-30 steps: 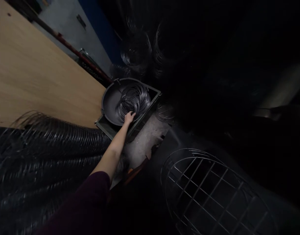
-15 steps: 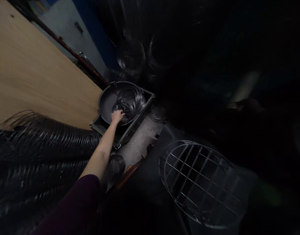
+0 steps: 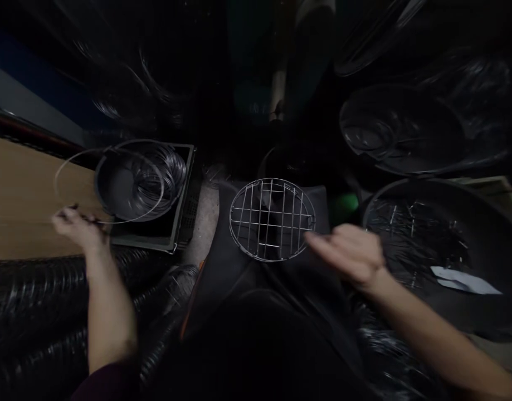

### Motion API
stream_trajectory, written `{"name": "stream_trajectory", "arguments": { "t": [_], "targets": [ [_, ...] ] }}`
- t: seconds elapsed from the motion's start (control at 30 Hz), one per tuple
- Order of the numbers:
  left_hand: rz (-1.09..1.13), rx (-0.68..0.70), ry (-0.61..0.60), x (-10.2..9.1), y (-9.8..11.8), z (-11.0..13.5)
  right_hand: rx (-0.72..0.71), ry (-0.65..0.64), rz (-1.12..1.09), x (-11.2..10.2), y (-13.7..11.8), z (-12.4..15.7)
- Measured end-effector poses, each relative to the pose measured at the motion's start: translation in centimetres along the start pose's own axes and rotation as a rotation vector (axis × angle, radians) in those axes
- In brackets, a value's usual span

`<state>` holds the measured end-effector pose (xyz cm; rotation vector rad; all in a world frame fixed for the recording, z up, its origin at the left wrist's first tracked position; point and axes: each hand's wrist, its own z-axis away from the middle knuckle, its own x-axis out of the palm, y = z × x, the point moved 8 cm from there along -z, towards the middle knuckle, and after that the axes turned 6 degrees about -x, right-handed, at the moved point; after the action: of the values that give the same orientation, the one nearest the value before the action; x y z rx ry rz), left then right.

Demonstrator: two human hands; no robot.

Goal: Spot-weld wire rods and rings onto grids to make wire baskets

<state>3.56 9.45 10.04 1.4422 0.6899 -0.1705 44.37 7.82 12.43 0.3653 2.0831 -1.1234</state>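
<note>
My left hand (image 3: 81, 229), somewhat blurred, is closed on a thin wire ring (image 3: 162, 192) at the left. The ring is raised in front of a dark round basin (image 3: 113, 192), which holds a pile of similar wire rings (image 3: 166, 167). On the dark cloth over my lap lies a round wire rack (image 3: 283, 227) with crossing bars inside a circular rim. My right hand (image 3: 351, 253) is at the rack's right edge, its fingers curled and thumb pointing to the rim. Whether it touches the rim or pinches anything is unclear.
The basin rests in a dark crate (image 3: 174, 242). Right of me a large dark basin (image 3: 489, 223) holds many short metal pieces and a whitish scrap (image 3: 464, 280). Long stacks of wire rings (image 3: 38, 284) lie at lower left, beside a wooden board (image 3: 25, 195).
My left hand has come out of the basin with a wire ring and moved left. The view has swung right; my right hand now shows clearly beside the rack.
</note>
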Motion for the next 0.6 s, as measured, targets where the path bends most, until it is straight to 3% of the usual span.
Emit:
{"name": "stream_trajectory", "arguments": {
  "t": [0.07, 0.13, 0.23, 0.3, 0.37, 0.47, 0.53, 0.6],
  "targets": [
    [0.013, 0.008, 0.001, 0.7, -0.4, 0.6, -0.248, -0.108, -0.049, 3.8, -4.3, 0.4],
    [0.070, 0.008, 0.026, 1.7, -1.3, 0.7, -0.462, -0.168, -0.022, 5.9, -6.8, 1.3],
    [0.232, -0.015, 0.024, 5.1, -2.5, 0.0, -0.504, -0.179, 0.114, 6.6, -6.6, 2.6],
    [0.288, -0.032, -0.086, 9.3, -2.6, -0.9, -0.447, -0.153, 0.171, 6.0, -5.5, 3.7],
    [0.276, -0.022, -0.265, 14.3, -1.9, -1.6, -0.268, -0.020, 0.193, 4.4, -3.7, 4.7],
    [0.206, 0.048, -0.495, 19.9, -0.8, -2.1, 0.230, 0.285, 0.162, 1.4, 0.9, 6.9],
    [0.152, 0.088, -0.595, 21.8, -0.5, -2.1, 0.516, 0.358, 0.070, 1.2, 3.8, 8.6],
    [0.119, 0.113, -0.669, 22.4, -0.4, -1.9, 0.683, 0.302, -0.057, 2.5, 5.9, 9.5]
  ]
}}
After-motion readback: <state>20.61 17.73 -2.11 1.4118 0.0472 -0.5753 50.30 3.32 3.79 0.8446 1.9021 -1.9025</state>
